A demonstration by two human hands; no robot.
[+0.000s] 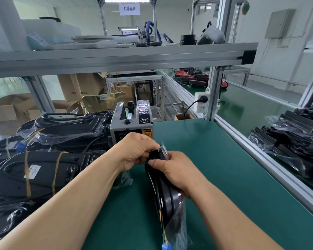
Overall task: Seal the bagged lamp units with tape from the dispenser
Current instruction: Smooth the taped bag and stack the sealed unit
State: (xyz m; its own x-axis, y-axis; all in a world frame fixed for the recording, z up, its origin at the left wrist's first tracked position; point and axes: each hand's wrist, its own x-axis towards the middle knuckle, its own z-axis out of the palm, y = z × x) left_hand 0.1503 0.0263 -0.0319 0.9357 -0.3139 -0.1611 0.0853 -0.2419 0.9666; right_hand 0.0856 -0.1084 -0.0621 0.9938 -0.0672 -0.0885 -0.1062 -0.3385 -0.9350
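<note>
A black lamp unit in a clear plastic bag (168, 201) stands on edge on the green table mat (224, 177), its wires trailing toward me. My left hand (134, 150) and my right hand (173, 168) both grip its far end, fingers curled round the bag's folded top. The grey tape dispenser (132, 121) stands just behind my left hand. Whether a piece of tape is in my fingers cannot be made out.
A pile of bagged and taped lamp units (43, 156) fills the table's left side. More bagged units (296, 138) lie on the conveyor past the aluminium rail (260, 150) at right. A power socket (201, 103) hangs on the frame post; cardboard boxes (83, 87) stand behind.
</note>
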